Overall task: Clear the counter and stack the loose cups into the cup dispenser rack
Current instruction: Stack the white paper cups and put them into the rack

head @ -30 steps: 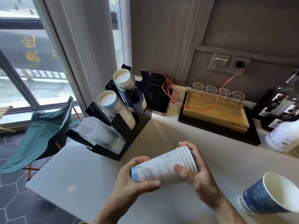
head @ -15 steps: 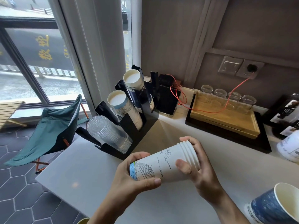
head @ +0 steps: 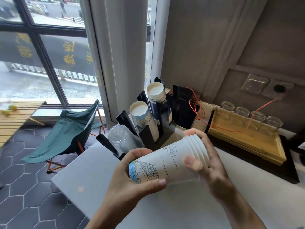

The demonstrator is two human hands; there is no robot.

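A stack of several nested white paper cups with blue line drawings lies sideways between both hands above the pale counter. My left hand grips its base end and my right hand grips its rim end. Just beyond it stands the black cup dispenser rack. The rack holds a clear plastic cup stack, a white-and-blue paper cup stack and a dark blue paper cup stack, all tilted with their bases toward me.
A wooden tray with upturned glasses sits at the back right on a black mat. A red cable runs to a wall socket. A green folding chair stands on the floor left of the counter's edge.
The cup stack held in both hands has risen and moved closer to the rack. My view has swung left and up, so the blue cup at the right is out of frame.
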